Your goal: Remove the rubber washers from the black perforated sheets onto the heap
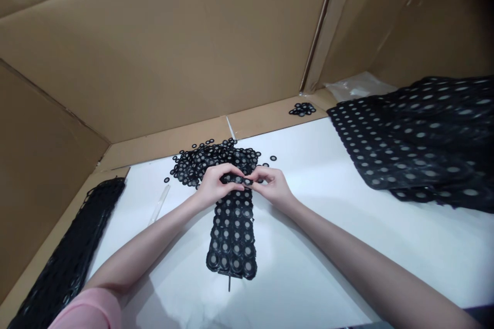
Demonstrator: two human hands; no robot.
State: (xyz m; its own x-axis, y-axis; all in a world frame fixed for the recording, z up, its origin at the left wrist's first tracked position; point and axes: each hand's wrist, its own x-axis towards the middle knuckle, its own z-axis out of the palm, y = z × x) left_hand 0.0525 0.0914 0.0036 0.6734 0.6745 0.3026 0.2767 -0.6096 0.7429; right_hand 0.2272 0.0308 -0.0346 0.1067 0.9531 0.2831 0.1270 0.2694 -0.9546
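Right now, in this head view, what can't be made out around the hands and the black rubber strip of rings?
- Far end of the black rubber strip of rings: covered by the left hand and right hand.
- Which ring the fingertips pinch: too small.
- Stack of black ring sheets: cut off by the right edge.
- Black empty webbing: cut off at the bottom left.

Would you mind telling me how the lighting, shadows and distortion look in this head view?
Head view: even overhead light on the white table, which glares slightly; soft shadows under the forearms near the bottom edge; the top right corner falls dark; wide-angle bending shows in the cardboard walls; the left hand, right hand and black strip are reasonably sharp.
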